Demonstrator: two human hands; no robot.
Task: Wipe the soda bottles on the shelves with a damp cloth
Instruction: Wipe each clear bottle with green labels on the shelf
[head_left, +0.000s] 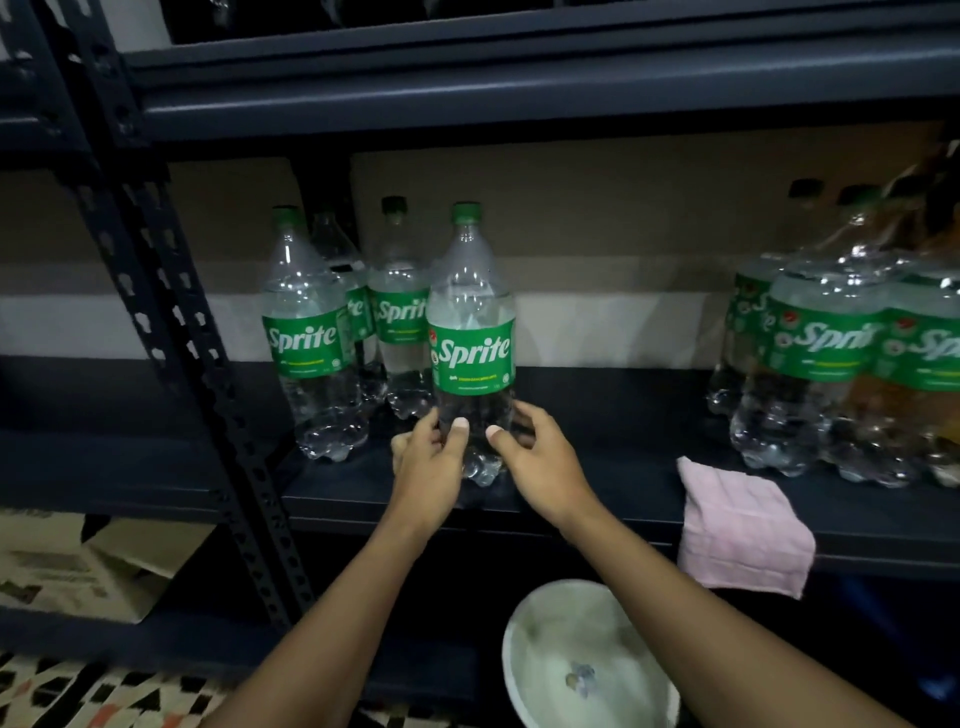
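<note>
A clear plastic bottle (471, 332) with a green cap and a glossy green label stands upright near the front of the dark metal shelf (597, 499). The left hand (431, 457) and right hand (535, 457) clasp its lumpy base from either side, thumbs on the front. A pink, checked cloth (737, 525) drapes over the shelf edge to the right, apart from both hands.

Dark shelf (597, 415): Sprite bottles (472, 353) upright centre-left, bottle cluster (826, 358) right, pink cloth (743, 530) overhanging front edge.

Seemingly curled left grip (428, 462), right grip (540, 460)
</note>
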